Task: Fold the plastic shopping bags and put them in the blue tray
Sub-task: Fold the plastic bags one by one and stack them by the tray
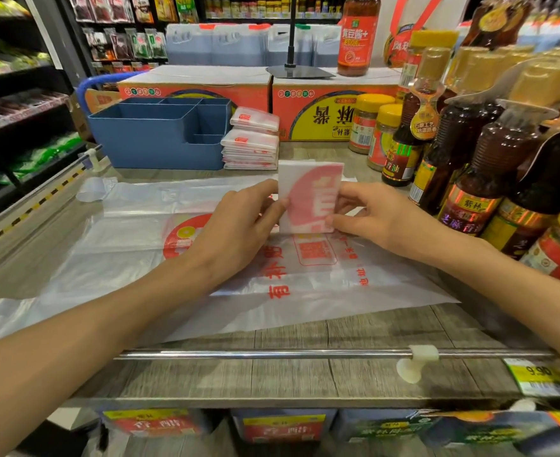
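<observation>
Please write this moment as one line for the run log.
hands: left and right pinch folded white-and-red plastic bag | below: flat unfolded plastic bags | blue plastic tray: no bags visible inside

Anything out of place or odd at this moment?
One thing: the stack of folded bags sits on the shelf beside the blue tray, not in it, and leans slightly. Both hands, left hand and right hand, hold a folded bag above unfolded bags.

sauce bottles [463, 150] right, cartons [199, 89] behind, price tag [540, 377]
</observation>
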